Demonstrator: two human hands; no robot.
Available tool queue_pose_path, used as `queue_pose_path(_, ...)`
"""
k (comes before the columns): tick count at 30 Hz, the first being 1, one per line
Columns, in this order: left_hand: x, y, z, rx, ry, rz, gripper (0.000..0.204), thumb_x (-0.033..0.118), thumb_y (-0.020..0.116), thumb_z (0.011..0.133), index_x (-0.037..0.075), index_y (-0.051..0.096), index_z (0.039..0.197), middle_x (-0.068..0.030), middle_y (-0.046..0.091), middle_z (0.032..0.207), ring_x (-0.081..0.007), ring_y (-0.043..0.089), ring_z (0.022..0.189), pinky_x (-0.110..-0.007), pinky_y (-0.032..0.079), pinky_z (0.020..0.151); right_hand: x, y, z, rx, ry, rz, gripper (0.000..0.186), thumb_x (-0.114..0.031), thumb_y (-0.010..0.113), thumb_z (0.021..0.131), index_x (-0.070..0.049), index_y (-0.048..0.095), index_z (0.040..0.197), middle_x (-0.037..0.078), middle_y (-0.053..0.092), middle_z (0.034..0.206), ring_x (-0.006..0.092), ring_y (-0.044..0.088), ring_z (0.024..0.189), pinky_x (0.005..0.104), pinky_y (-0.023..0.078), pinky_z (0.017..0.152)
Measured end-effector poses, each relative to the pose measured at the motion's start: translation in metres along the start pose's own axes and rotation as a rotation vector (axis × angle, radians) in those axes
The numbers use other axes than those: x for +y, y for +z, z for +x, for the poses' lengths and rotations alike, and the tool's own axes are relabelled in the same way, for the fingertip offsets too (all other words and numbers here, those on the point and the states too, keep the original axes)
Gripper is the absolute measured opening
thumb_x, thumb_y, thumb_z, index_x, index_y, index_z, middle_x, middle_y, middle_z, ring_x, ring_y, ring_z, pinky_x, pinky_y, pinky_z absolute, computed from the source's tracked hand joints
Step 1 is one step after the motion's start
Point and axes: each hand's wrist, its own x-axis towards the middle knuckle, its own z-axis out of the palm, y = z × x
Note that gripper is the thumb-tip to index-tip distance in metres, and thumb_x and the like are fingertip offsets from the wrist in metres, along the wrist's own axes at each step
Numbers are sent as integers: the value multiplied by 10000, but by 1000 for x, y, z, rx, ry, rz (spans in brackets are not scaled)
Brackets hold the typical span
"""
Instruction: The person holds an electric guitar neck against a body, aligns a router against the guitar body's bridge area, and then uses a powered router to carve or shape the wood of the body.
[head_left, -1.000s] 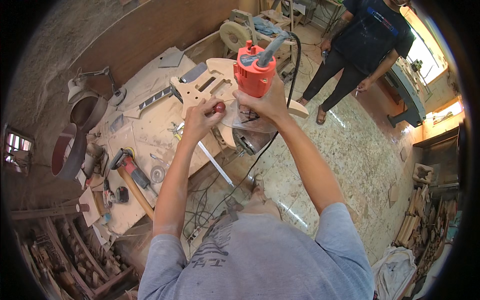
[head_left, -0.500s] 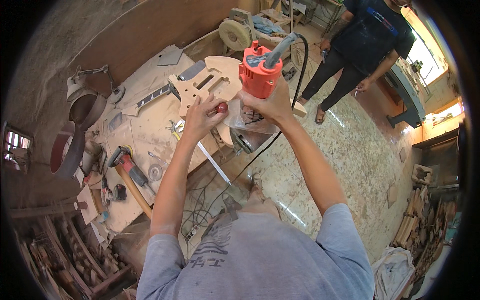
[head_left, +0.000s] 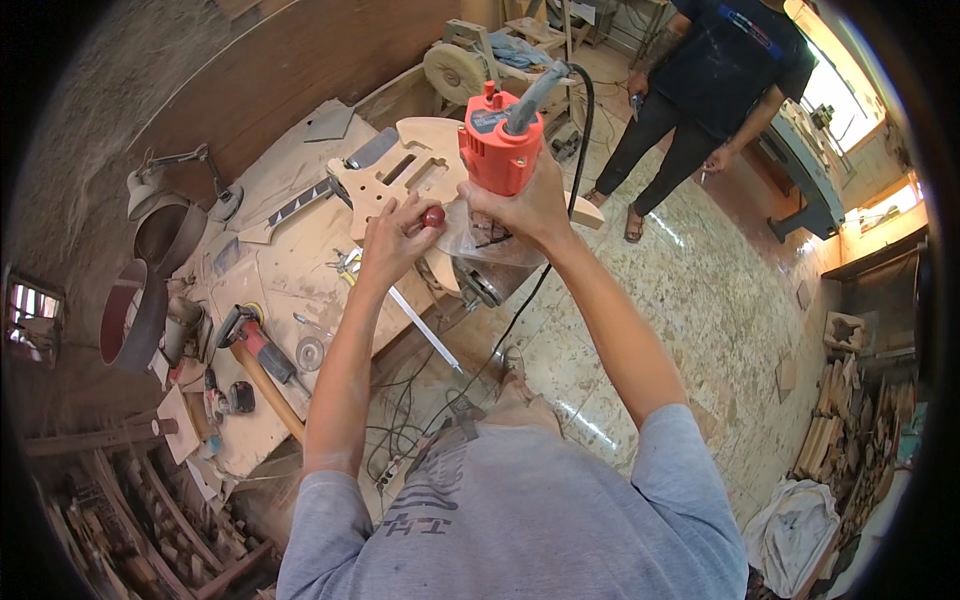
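A red trim router [head_left: 500, 152] stands upright over a pale wooden electric guitar body [head_left: 430, 130], near the body's right side. My right hand [head_left: 532, 208] is wrapped round the router's lower housing. My left hand [head_left: 394, 240] pinches a dark red ball knob [head_left: 434, 216] beside the router's clear base plate [head_left: 458, 242]. Cut pockets and small holes show in the guitar body; the router, base and hands cover part of it. The cutter is hidden from me. A grey hose and a black cable [head_left: 586, 130] leave the router's top.
On the dusty workbench [head_left: 285, 265] lie an angle grinder [head_left: 262, 350], a cordless drill [head_left: 238, 398], a yellow-and-silver bar clamp [head_left: 425, 328] and a desk lamp [head_left: 222, 195]. The router's cable crosses the floor beside my feet. Another person [head_left: 690, 110] stands at the far right.
The whole view has shifted slightly left. Both hands keep their hold, and the router shows no clear movement over the guitar body.
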Motion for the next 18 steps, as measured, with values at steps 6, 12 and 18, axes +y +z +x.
queue_pose_path(6, 7, -8, 2, 7, -136, -132, 364, 219, 810, 870, 122, 769, 1219, -190, 784, 1046, -291, 786, 969, -366, 578, 903, 2, 13, 5, -5, 42, 97, 823, -362, 973, 675, -40, 570, 1315, 145, 745, 1167, 270, 755, 1060, 400, 585, 935)
queue_pose_path(12, 19, -12, -1, 58, -204, -160, 365, 204, 802, 879, 118, 767, 1232, -142, 779, 923, -234, 794, 875, -338, 585, 889, 3, 18, 9, -4, 44, 76, 847, -401, 987, 667, -46, 554, 1302, 157, 753, 1160, 283, 766, 1055, 413, 593, 914)
queue_pose_path(18, 17, -15, 1, 0, -92, -112, 343, 198, 792, 876, 106, 767, 1206, -172, 794, 994, -285, 782, 1047, -418, 436, 1212, 6, 12, 3, -54, 82, 38, 859, -396, 985, 662, -50, 545, 1314, 162, 754, 1169, 301, 766, 1052, 419, 595, 920)
